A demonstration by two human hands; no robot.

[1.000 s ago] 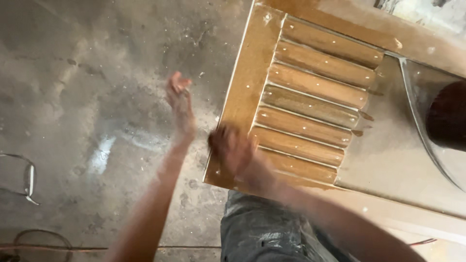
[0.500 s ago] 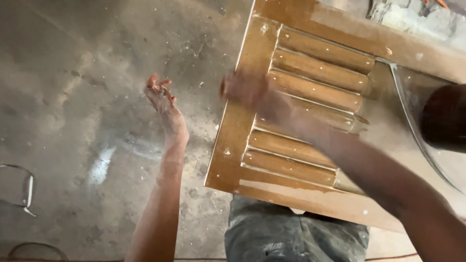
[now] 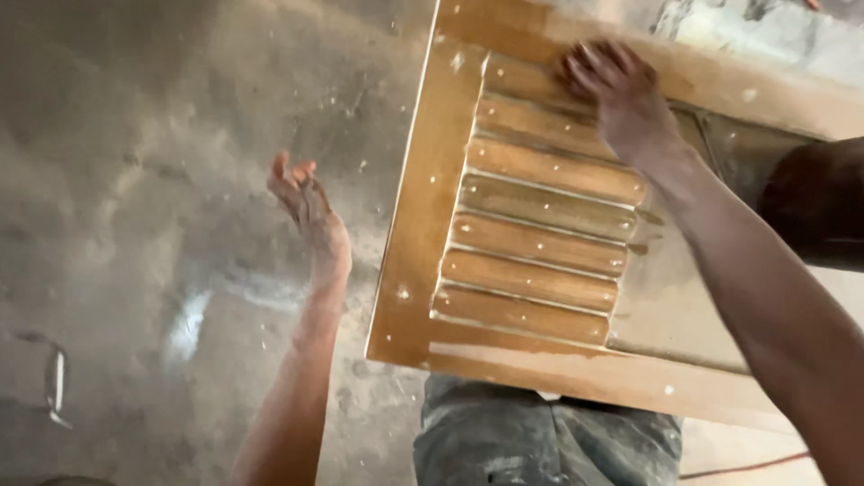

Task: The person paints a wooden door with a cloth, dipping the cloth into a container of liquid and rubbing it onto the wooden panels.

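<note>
A dusty concrete floor (image 3: 135,180) is seen below, and over it a large slatted wooden panel (image 3: 540,243) is held above the person's lap. The right hand (image 3: 616,90) is laid flat, fingers spread, on the upper slats, apparently rubbing the surface. The left hand (image 3: 306,211) is raised loose and empty beside the panel's edge; a steady, even stroke seems called for

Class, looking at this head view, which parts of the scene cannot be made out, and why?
- wooden louvred panel: far end cut by top edge.
- right hand: palm hidden; anything under it unseen.
- left hand: motion-blurred, fingers unclear.
- metal object on floor: blurred, unidentifiable.
</note>
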